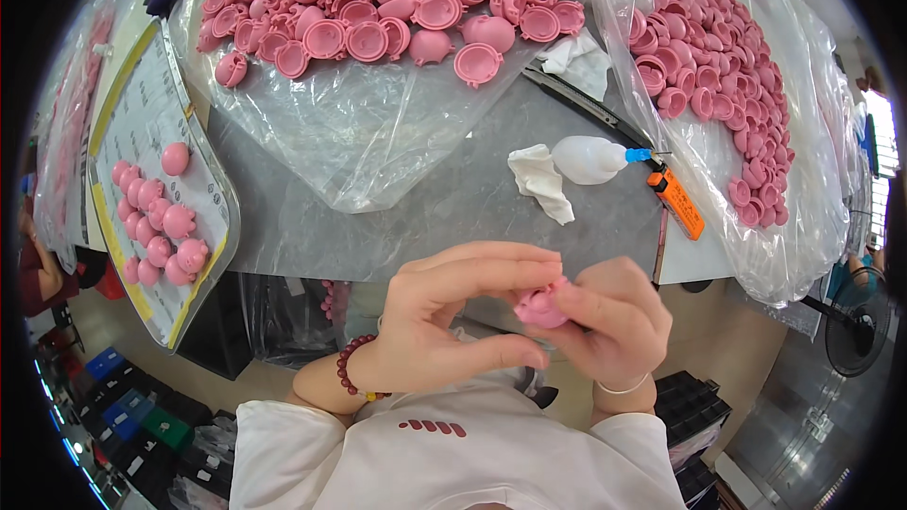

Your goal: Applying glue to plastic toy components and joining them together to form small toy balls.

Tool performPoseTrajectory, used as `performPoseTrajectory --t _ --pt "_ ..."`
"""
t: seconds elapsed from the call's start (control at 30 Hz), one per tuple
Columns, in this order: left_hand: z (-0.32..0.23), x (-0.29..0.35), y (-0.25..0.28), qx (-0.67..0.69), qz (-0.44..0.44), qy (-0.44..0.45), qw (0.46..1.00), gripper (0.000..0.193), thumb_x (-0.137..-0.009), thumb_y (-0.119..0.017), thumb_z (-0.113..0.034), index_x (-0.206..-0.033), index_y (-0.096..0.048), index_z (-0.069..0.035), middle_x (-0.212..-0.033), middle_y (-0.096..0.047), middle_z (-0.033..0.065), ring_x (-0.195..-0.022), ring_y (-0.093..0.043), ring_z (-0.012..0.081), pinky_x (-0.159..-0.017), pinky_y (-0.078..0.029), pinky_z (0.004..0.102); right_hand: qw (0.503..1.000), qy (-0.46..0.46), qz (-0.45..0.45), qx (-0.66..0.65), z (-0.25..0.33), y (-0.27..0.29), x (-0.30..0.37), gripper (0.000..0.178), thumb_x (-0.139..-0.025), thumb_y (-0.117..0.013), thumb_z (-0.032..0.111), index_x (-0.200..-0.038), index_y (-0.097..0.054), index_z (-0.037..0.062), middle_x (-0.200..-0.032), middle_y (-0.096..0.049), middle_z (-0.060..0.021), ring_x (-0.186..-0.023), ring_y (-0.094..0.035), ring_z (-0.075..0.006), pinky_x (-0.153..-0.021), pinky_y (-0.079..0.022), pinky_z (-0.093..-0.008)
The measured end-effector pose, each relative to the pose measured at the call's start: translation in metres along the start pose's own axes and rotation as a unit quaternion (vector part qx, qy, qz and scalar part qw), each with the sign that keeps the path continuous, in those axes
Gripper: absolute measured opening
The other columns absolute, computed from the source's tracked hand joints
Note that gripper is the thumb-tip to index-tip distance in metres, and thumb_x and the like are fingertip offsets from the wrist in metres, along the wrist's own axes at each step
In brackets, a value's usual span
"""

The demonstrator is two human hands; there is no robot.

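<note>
Just above my lap, my right hand (612, 321) pinches a small pink plastic piece (541, 307) between thumb and fingers. It looks rounded with small knobs, and the fingers cover part of it. My left hand (468, 316) is beside it, fingers stretched out and thumb apart. Its fingertips reach the piece's upper edge; whether they touch it I cannot tell. Beyond my hands on the grey table (416, 236) lie a white squeeze bottle (588, 161) with a blue tip and a crumpled white cloth (540, 184).
Pink half shells (366, 41) are heaped on clear plastic sheeting (354, 156) at the far side, with another heap (723, 66) at right. Several closed pink balls (159, 217) rest on a tray (222, 236) at left. An orange-ended utility knife (675, 201) lies at right.
</note>
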State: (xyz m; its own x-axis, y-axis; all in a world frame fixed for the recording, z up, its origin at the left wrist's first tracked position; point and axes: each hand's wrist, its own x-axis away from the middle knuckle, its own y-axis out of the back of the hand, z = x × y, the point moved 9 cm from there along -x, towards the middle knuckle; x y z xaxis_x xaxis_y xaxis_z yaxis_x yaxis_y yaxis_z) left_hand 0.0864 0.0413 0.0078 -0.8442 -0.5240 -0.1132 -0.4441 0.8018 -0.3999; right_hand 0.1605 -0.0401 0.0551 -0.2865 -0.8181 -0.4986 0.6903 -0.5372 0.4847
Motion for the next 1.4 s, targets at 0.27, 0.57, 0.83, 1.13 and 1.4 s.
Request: performPoseTrajectory --t 0.27,0.57,0.83,1.13,1.4 --pt "-0.007 0.0 0.009 -0.08 -0.003 -0.031 0.996 0.048 -0.054 -0.078 -0.006 -0.096 -0.057 0.005 -0.092 -0.059 0.0198 -0.081 -0.059 0.0203 -0.071 -0.047 0.0281 0.995 0.02 -0.092 -0.018 -0.006 0.024 0.002 0.023 -0.056 -0.065 -0.004 -0.077 -0.057 0.0027 -0.068 -0.055 -0.005 -0.059 -0.05 -0.0189 -0.05 -0.04 -0.0268" --pt "-0.013 0.001 0.007 -0.069 0.032 -0.07 0.995 0.045 -0.052 -0.079 -0.01 -0.091 -0.06 0.003 -0.087 -0.061 0.0195 -0.076 -0.059 0.0202 -0.065 -0.048 0.0261 0.967 -0.167 -0.177 0.075 -0.05 0.029 -0.031 0.042 -0.061 -0.069 0.011 -0.097 -0.051 -0.002 -0.081 -0.056 -0.0073 -0.077 -0.05 -0.0165 -0.06 -0.038 -0.0258" --pt "0.011 0.003 0.005 0.199 0.032 0.035 0.979 0.055 -0.061 -0.073 -0.04 -0.093 -0.055 0.001 -0.079 -0.059 0.0137 -0.076 -0.058 0.0218 -0.063 -0.046 0.0277 0.963 -0.151 -0.212 -0.064 -0.059 0.033 -0.016 0.026 -0.07 -0.061 0.007 -0.091 -0.052 -0.0029 -0.084 -0.061 -0.0113 -0.072 -0.054 -0.012 -0.066 -0.043 -0.0229" --pt "0.021 0.005 -0.01 0.336 0.047 0.181 0.923 0.054 -0.068 -0.067 -0.042 -0.097 -0.048 -0.001 -0.077 -0.058 0.0148 -0.074 -0.059 0.0241 -0.064 -0.048 0.033 0.944 -0.192 -0.187 -0.193 -0.07 0.022 -0.005 0.02 -0.074 -0.058 0.006 -0.089 -0.052 -0.0048 -0.081 -0.058 -0.0095 -0.073 -0.058 -0.0163 -0.065 -0.045 -0.0237" --pt "0.015 0.006 -0.004 0.295 0.04 0.119 0.947 0.042 -0.063 -0.075 -0.021 -0.093 -0.055 -0.001 -0.082 -0.059 0.0192 -0.078 -0.059 0.0266 -0.068 -0.048 0.0337 0.948 -0.209 -0.16 -0.179 -0.07 0.019 -0.006 0.021 -0.074 -0.059 0.006 -0.09 -0.052 -0.0048 -0.08 -0.057 -0.0073 -0.074 -0.059 -0.0163 -0.065 -0.045 -0.0238"
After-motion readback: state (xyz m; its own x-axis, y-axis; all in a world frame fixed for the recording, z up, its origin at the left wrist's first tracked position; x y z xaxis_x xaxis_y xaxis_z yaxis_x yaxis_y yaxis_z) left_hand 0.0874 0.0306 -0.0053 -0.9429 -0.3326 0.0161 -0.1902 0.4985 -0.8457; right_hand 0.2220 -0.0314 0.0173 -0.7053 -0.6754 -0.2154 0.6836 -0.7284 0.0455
